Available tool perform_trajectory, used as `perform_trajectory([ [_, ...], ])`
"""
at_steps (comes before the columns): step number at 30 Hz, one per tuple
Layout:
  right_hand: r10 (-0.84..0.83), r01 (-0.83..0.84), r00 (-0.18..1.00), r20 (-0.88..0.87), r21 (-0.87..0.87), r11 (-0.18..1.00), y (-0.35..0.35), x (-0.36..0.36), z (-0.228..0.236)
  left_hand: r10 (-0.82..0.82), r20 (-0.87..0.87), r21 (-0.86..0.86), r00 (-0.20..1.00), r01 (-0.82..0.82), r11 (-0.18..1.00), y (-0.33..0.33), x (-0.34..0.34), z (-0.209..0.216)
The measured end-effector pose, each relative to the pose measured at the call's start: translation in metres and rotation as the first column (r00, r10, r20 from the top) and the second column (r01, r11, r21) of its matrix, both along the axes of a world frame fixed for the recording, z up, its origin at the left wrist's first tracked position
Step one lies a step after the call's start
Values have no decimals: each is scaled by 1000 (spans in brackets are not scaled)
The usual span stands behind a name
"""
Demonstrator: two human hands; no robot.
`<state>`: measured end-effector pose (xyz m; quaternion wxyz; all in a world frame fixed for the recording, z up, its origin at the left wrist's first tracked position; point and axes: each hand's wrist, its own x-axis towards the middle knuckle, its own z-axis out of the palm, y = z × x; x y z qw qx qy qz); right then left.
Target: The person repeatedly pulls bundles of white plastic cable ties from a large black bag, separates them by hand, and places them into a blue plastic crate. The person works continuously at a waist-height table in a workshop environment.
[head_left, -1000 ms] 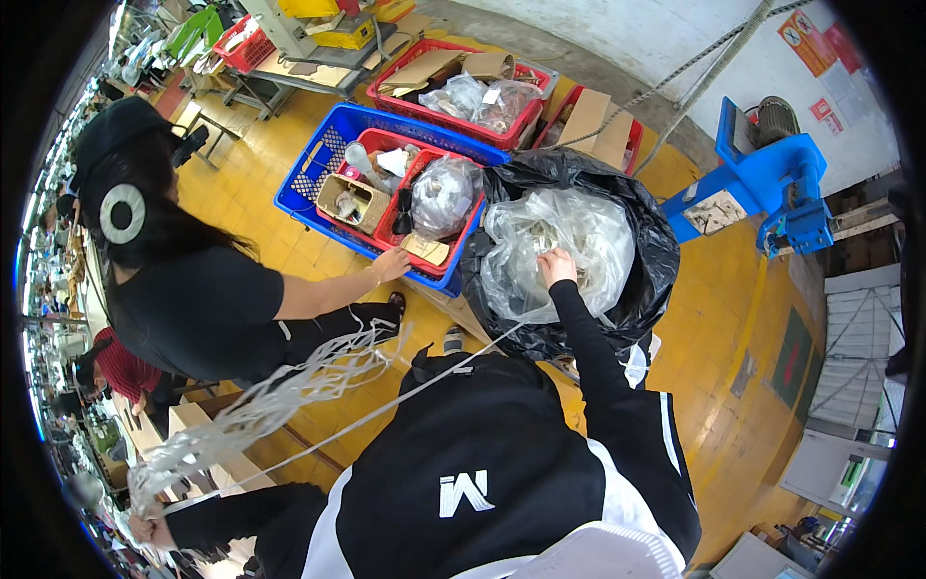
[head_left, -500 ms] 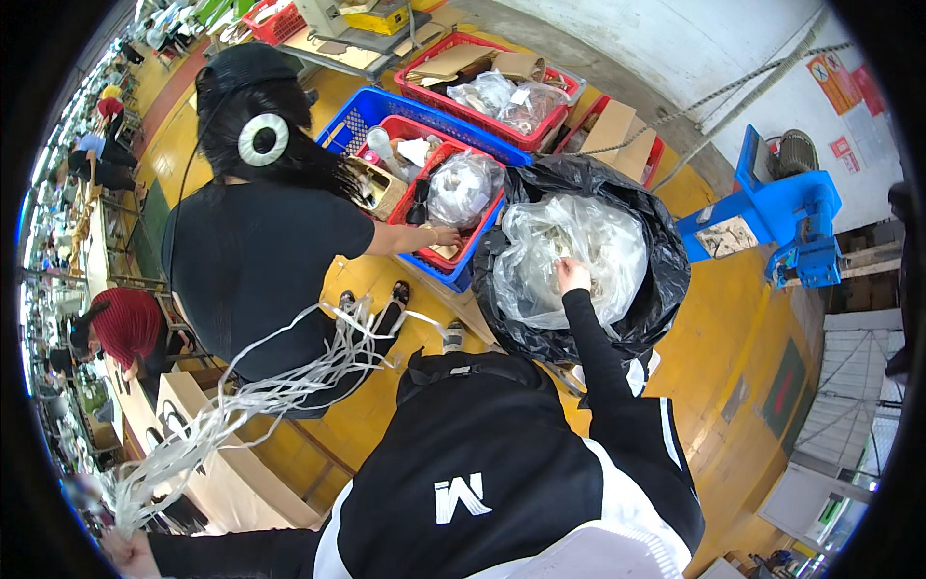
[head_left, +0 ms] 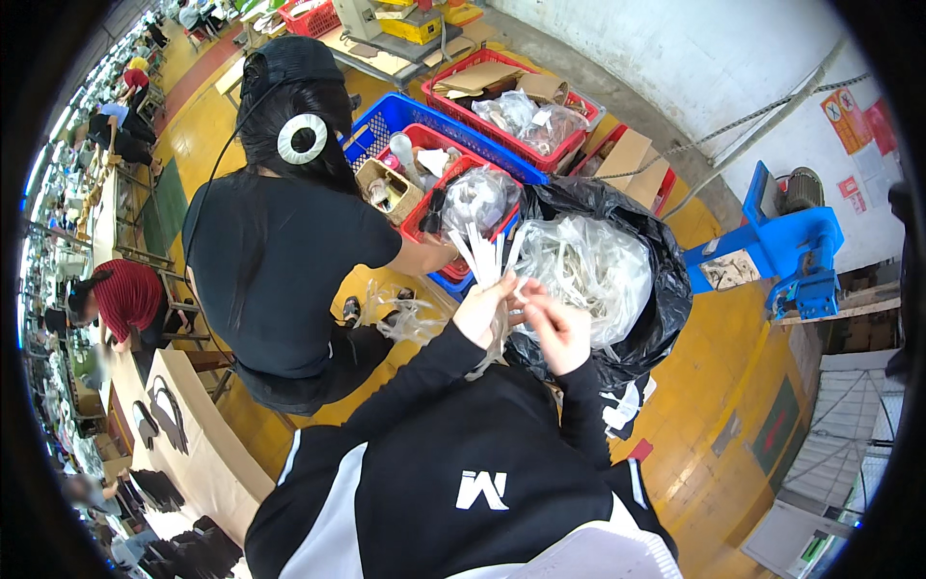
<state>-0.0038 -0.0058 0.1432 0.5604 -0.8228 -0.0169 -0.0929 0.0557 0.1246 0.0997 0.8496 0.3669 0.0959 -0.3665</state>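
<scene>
A bundle of flat white strips [head_left: 482, 253] is gripped in my left hand [head_left: 487, 307], its ends fanning upward out of the fist. The strips' long tails hang below and behind that hand toward the floor, near the co-worker's feet. Close beside it, my right hand [head_left: 558, 328] pinches the end of one white strip. Both hands are over the near left edge of a clear plastic bag [head_left: 603, 280], which holds a tangle of pale strips. The clear bag sits inside a black plastic bag [head_left: 670, 314].
On my left a seated co-worker [head_left: 280, 251] in black reaches toward a red basket [head_left: 410, 227]. A blue crate [head_left: 395, 108] and another red crate [head_left: 579, 140] stand beyond. To the right is a blue machine [head_left: 762, 241]; a table [head_left: 212, 434] is at lower left.
My left hand has come from the far lower left to the middle with the strips. My right hand has left the clear bag's contents and joined it at the strip ends.
</scene>
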Motion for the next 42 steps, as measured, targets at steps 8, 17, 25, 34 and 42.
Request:
perform_trajectory([
  [8, -34, -83, 921, -388, -282, 956, -31, -81, -88, -31, 39, -317, 999, 41, 947, 2, 55, -3],
  [17, -242, 41, 616, -749, -277, 960, -75, -175, -146, 46, 150, -392, 988, 17, 920, -15, 75, 9],
  [25, -381, -124, -115, -917, -367, 922, -131, -282, -286, 101, 228, -426, 969, 6, 905, -5, 94, 16],
  [34, -399, 284, -358, -844, -506, 815, -152, -411, -382, 123, 174, -454, 977, -31, 890, 2, 90, 4],
  [42, -587, -167, 121, -801, -599, 783, -155, -354, -392, 78, 210, -411, 975, 16, 912, 15, 75, -7],
])
